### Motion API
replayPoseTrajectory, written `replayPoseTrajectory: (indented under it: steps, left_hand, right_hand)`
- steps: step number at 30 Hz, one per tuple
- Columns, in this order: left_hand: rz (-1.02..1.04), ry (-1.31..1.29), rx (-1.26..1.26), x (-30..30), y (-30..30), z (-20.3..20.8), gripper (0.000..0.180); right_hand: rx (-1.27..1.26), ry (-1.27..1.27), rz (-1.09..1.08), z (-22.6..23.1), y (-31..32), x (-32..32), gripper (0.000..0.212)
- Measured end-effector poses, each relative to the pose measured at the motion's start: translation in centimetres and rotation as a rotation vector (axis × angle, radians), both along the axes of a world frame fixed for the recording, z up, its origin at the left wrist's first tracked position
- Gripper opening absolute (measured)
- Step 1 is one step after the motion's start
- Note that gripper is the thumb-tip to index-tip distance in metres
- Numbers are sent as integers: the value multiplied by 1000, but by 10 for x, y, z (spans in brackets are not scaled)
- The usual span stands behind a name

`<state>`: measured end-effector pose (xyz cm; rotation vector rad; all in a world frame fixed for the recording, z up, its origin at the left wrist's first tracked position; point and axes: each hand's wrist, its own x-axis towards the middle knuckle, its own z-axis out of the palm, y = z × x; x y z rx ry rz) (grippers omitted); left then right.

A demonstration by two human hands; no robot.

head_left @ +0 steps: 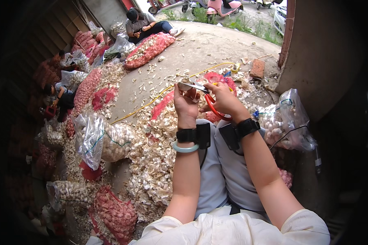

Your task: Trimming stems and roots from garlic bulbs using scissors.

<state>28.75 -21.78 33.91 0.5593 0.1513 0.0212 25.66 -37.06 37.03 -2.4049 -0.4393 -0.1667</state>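
Raised over my knees, my left hand has its fingers curled round a pale garlic bulb. My right hand grips scissors with red-orange handles. Their metal blades reach left to the bulb; whether they touch it or cut into it cannot be made out. Below and to the left of my hands spreads a deep heap of dry garlic skins and stalks. Pink-red netting lies partly buried in the heap, just beyond my left hand.
Clear plastic bags of garlic stand at left and right. Red net sacks lie at lower left and far off. A yellow cord crosses the floor near a brick. Another person sits at the back; others work at left.
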Motion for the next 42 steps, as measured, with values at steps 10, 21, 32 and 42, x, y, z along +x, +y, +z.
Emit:
replayPoseTrajectory:
  steps: [10,21,32,42]
  left_hand:
    - [25,29,-26,6,5,-7,35]
    - [82,80,-45,6,4,-6,38]
    - [82,66,-9,8,7,-10,45]
    - [79,90,-1,8,7,-8,50]
  right_hand:
    - [136,-115,40,-12,-3,12,74]
    - [262,33,69,-3,-5,5,69]
    - [233,52,75,-2,-4,6,68]
    - [161,19,19,1,-3,4,64]
